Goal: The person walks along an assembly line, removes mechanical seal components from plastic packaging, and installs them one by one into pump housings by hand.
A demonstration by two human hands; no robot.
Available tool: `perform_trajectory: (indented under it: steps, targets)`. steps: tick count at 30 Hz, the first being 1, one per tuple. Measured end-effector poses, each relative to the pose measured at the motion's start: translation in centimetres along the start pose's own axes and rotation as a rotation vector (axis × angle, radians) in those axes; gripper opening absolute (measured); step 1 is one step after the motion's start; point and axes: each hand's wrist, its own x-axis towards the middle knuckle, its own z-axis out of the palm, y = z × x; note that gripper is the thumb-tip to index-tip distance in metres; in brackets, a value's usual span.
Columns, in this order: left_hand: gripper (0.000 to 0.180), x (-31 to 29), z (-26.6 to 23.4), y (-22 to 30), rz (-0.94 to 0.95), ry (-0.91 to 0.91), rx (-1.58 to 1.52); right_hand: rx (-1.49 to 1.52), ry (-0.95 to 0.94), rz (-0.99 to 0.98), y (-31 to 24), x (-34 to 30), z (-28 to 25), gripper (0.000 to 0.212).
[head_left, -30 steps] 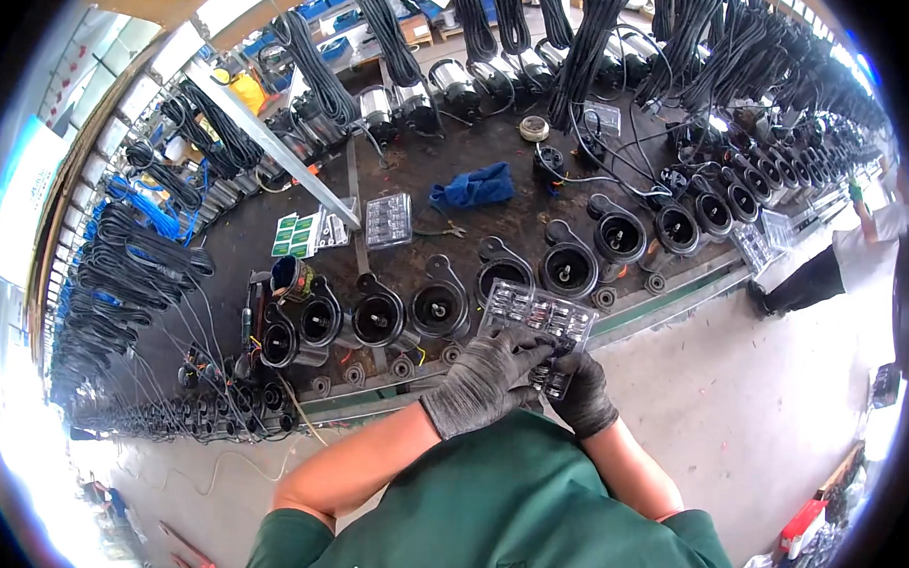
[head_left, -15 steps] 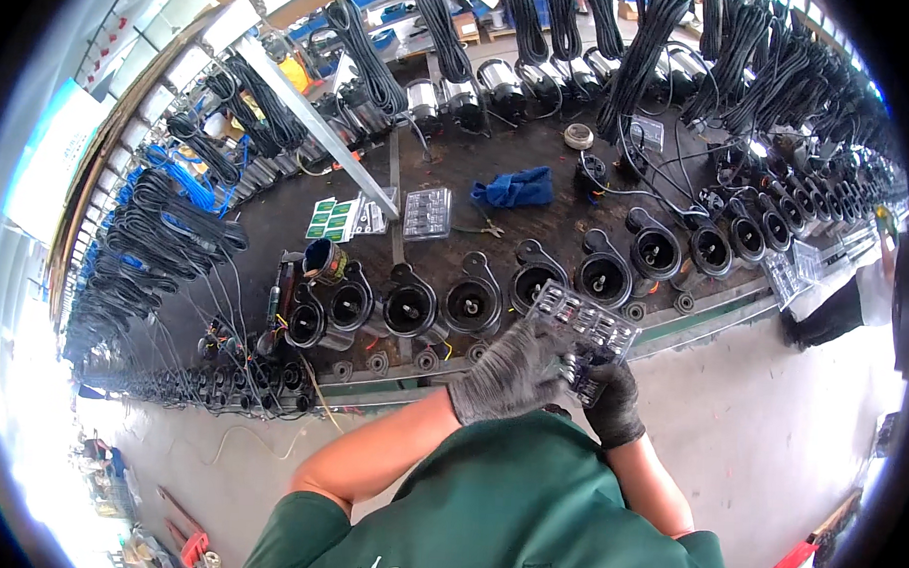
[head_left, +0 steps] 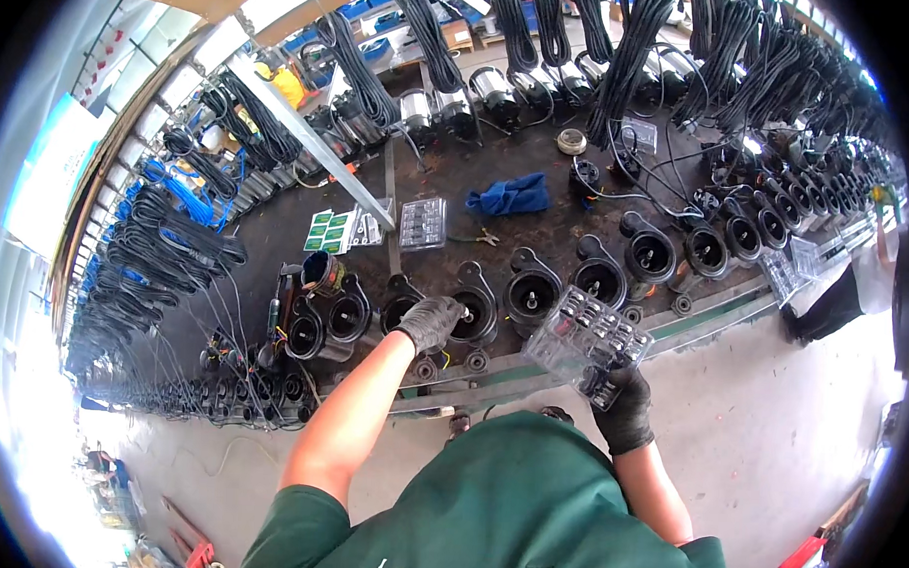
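Observation:
My left hand (head_left: 430,323), in a dark glove, reaches over the rim of a round black pump housing (head_left: 472,337). Its fingertips are drawn together at the shaft in the middle; whatever they pinch is too small to name. Away from the bench edge, my gloved right hand (head_left: 625,408) grips a clear plastic blister tray (head_left: 562,350) from below. Small dark and shiny parts sit in the tray's pockets. Right of the left hand stand more open black housings (head_left: 532,295) with metal shafts at their centres; others stand to its left.
A blue cloth (head_left: 510,194), pliers (head_left: 488,238) and another clear tray (head_left: 424,224) lie on the dark bench. Bundled black cables (head_left: 622,70) hang above. A slanted metal post (head_left: 305,134) rises at the left. Someone's dark-clad leg (head_left: 829,305) shows at the far right.
My left hand has left the tray and moved left to a housing, its arm stretched out. My right hand still holds the tray, now tilted flatter and more fully in view.

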Motion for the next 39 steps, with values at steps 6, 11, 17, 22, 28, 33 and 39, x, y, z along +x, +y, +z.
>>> perform_trajectory:
  steps: [6, 11, 17, 22, 28, 33, 39]
  targets:
    - [0.026, 1.4, -1.4, -0.1, -0.137, -0.049, -0.242, -0.013, 0.023, -0.033, -0.1, 0.0, -0.9, 0.047]
    - [0.033, 2.2, -1.1, 1.4, -0.35, 0.002, -0.295, -0.007, 0.001, -0.037, -0.6, -0.3, -1.1, 0.051]
    - [0.027, 2.9, -4.9, 4.9, -0.408, -0.096, -0.211, -0.001, -0.082, 0.013, -1.1, -0.7, -0.9, 0.06]
    - [0.021, 3.0, -4.8, 5.4, -0.385, -0.107, -0.094, 0.075, -0.046, 0.094, -1.8, -1.2, -0.6, 0.058]
    - [0.022, 3.3, -3.8, 5.1, -0.457, -0.141, -0.131, 0.067, -0.083, 0.079, -2.1, -0.3, -0.3, 0.054]
    - [0.026, 3.1, -4.2, 5.1, -0.401, -0.094, -0.239, 0.051, -0.097, 0.007, -2.0, 0.1, -3.8, 0.051]
    - [0.025, 1.8, -4.5, 4.5, -0.363, -0.103, -0.055, 0.101, -0.045, 0.04, -2.2, 0.1, -2.4, 0.049]
